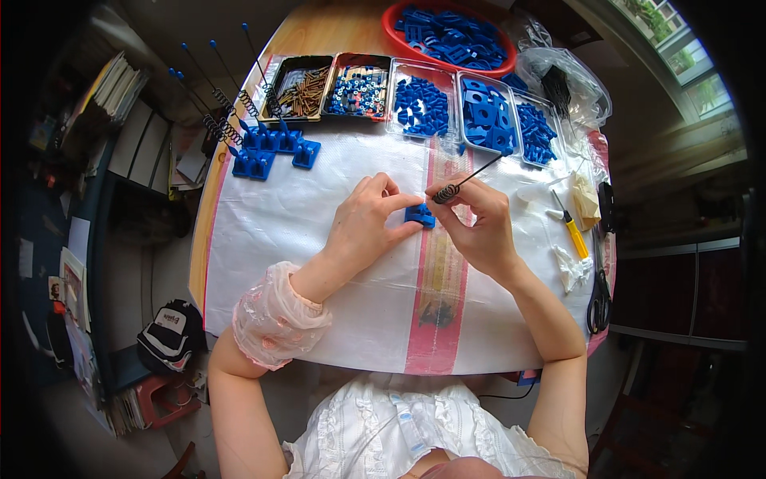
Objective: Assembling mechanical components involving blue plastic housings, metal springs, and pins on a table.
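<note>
The left hand (365, 219) grips a small blue base (420, 215) between thumb and index finger over the pink-edged stripe (432, 351) of the white sheet (275, 203), while the right hand (483, 222) pinches a dark coil spring (445, 194) (its thin rod (479, 170) slanting up and rightward) near the base.

Left of left hand (365, 219): open cloth (263, 207). Beyond grip: trays (355, 118) block, springs (272, 100) stick up leftward. Right of right hand (480, 223): screwdriver (577, 238).
</note>
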The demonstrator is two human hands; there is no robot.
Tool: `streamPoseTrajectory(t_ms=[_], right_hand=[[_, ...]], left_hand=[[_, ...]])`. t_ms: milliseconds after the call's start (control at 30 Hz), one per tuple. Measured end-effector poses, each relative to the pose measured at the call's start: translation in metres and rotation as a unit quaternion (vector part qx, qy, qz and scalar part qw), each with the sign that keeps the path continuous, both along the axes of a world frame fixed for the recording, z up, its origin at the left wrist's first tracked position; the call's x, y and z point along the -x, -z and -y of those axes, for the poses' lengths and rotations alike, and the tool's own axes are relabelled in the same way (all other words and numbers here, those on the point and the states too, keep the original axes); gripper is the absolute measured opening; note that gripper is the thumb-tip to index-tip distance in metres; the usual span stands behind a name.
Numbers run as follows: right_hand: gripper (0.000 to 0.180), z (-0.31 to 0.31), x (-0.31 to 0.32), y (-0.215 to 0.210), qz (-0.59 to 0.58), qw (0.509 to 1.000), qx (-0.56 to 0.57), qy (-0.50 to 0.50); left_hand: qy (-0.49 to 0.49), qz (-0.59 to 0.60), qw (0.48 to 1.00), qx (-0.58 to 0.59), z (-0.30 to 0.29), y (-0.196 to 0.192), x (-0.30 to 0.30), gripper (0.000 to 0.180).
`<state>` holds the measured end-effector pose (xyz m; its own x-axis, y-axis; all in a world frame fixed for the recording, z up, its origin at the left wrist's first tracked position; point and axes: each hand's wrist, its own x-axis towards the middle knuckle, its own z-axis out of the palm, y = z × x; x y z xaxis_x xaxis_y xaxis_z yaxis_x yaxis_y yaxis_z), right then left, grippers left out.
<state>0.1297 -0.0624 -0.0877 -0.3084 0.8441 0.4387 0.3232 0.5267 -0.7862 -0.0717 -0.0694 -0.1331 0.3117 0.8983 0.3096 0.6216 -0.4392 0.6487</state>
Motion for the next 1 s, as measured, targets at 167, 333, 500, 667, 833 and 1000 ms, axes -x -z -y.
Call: streamPoseTrajectory(t_ms=[167,333,500,667,833,1000], right_hand=[[0.013,0.000,-0.001,0.002,0.002,1.000,-0.003,-0.002],[0.013,0.001,-0.002,-0.001,0.007,1.000,-0.020,-0.002],[0.013,-0.003,-0.003,0.004,-0.008,0.999,-0.036,-0.012],[0.011,-0.003,-0.004,0.003,-0.014,0.999,-0.024,-0.017],[0.012,-0.003,-0.005,0.006,-0.009,0.999,-0.029,-0.019],[0.012,-0.002,-0.005,0.010,-0.026,0.998,-0.049,-0.021]], left_hand=[[0.000,0.003,1.000,0.004,0.000,0.001,0.000,0.036],[0.001,-0.002,1.000,-0.002,0.000,0.003,0.000,0.037],[0.002,0.002,1.000,0.021,-0.001,0.000,-0.001,0.036],[0.002,-0.002,1.000,0.015,-0.002,0.000,-0.002,0.032],[0.011,-0.003,1.000,0.003,-0.003,0.000,-0.002,0.032],[0.014,0.001,1.000,0.016,-0.003,-0.001,-0.001,0.032]])
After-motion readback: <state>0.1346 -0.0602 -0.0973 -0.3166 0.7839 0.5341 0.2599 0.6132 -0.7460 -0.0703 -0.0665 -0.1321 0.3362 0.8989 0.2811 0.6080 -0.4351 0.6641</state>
